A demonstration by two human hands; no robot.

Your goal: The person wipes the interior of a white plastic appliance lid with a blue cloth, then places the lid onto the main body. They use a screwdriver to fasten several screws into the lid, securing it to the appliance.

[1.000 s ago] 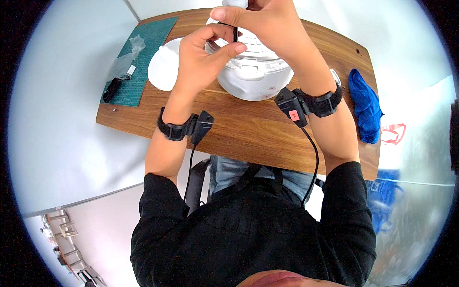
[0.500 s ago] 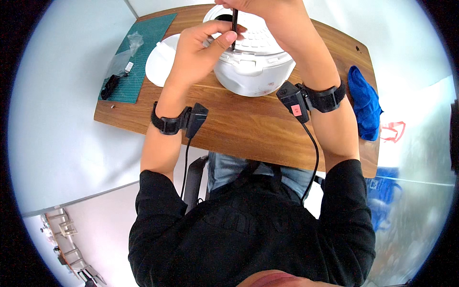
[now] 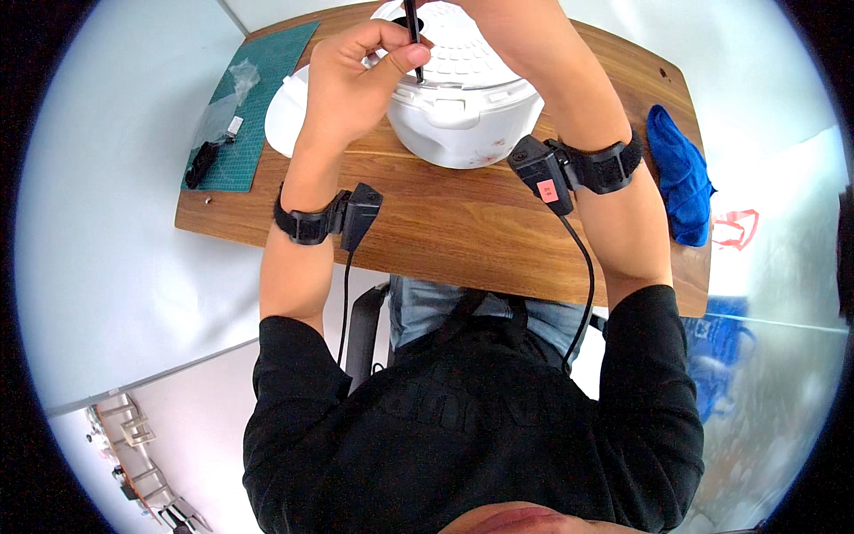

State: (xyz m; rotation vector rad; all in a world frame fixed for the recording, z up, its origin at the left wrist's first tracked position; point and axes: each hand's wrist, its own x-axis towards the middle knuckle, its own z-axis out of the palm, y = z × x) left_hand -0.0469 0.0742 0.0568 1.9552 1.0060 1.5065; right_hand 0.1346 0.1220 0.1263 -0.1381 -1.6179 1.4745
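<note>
Across the wooden table (image 3: 463, 214), the white cooker (image 3: 458, 147) sits ahead of me, its lid (image 3: 476, 58) in place and its front latch (image 3: 456, 111) facing me. My 2 hands are over it: the right hand (image 3: 503, 22) comes in above the lid's right side, its fingers cut off by the upper edge, so I cannot tell whether they grip anything. My left hand (image 3: 347, 89) is at the lid's left front, thumb and forefinger pinching 1 thin black rod (image 3: 413, 18). That rod's long axis runs nearly upright in my view, leaning slightly left toward its top. Its lower tip (image 3: 420, 79) lies just below my pinch, at the lid's front edge and left of the latch; whether it touches, I cannot tell.
</note>
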